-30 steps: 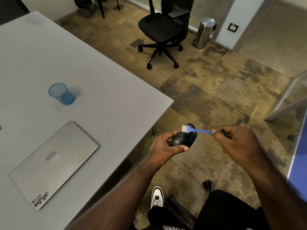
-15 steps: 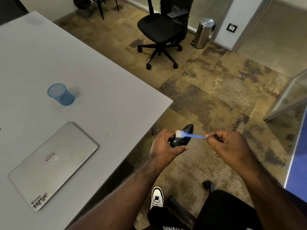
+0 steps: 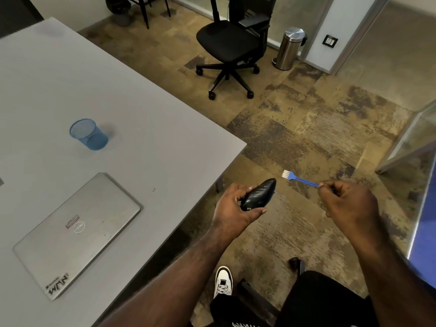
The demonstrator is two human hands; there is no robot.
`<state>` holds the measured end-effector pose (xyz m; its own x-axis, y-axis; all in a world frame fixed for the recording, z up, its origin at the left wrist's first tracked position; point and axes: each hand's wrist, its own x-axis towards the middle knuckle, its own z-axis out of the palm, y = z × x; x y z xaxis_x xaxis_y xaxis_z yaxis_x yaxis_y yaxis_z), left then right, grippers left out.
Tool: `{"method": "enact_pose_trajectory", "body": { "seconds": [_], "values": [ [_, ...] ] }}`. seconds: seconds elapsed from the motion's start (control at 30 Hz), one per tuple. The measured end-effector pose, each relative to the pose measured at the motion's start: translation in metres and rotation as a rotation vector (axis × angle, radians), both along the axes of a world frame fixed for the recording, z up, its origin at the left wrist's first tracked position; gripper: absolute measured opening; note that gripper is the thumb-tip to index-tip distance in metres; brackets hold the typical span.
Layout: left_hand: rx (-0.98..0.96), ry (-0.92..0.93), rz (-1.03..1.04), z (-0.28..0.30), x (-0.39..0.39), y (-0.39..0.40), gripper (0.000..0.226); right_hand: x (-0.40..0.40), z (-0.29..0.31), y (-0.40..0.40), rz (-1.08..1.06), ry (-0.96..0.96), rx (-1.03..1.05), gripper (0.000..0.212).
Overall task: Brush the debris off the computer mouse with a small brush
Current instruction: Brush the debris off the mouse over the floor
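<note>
The glossy black computer mouse (image 3: 258,195) was gripped by the curled fingers of the left hand (image 3: 236,208), beyond the grey desk (image 3: 141,114) edge. The small blue white-bristled brush (image 3: 299,178) was pinched in the right hand (image 3: 349,204), just clear of the mouse.

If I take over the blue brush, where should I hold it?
Hold the blue brush by its bare handle near the right hand, coming from the right. The white bristles point left toward the mouse, so that end probably should stay free.
</note>
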<state>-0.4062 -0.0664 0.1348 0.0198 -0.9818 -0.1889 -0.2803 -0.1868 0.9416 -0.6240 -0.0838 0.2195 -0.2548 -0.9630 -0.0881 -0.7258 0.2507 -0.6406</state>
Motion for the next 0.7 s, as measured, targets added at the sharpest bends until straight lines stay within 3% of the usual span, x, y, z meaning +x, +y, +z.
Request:
{"method": "enact_pose_trajectory", "body": {
  "seconds": [0.1, 0.2, 0.33, 0.43, 0.53, 0.7],
  "values": [
    [0.041, 0.077, 0.001, -0.003, 0.002, 0.0, 0.061, -0.003, 0.001, 0.0, 0.067, -0.149, 0.017, 0.017],
    [0.115, 0.245, 0.018, -0.003, 0.003, 0.002, 0.056, 0.005, 0.001, 0.007, 0.194, -0.157, 0.064, 0.019],
    [0.255, 0.538, 0.02, -0.002, 0.007, 0.002, 0.048, -0.001, -0.003, 0.0, 0.048, -0.016, -0.035, 0.016],
    [0.332, 0.737, 0.038, -0.002, 0.01, 0.001, 0.046, -0.001, -0.002, -0.002, 0.064, -0.164, -0.062, 0.014],
    [0.351, 0.797, 0.014, -0.004, 0.009, 0.001, 0.043, 0.009, -0.001, 0.002, 0.149, -0.159, -0.02, 0.018],
    [0.391, 0.884, 0.011, -0.007, 0.01, 0.003, 0.034, 0.001, 0.002, -0.005, 0.02, -0.042, -0.069, 0.018]
  ]
}}
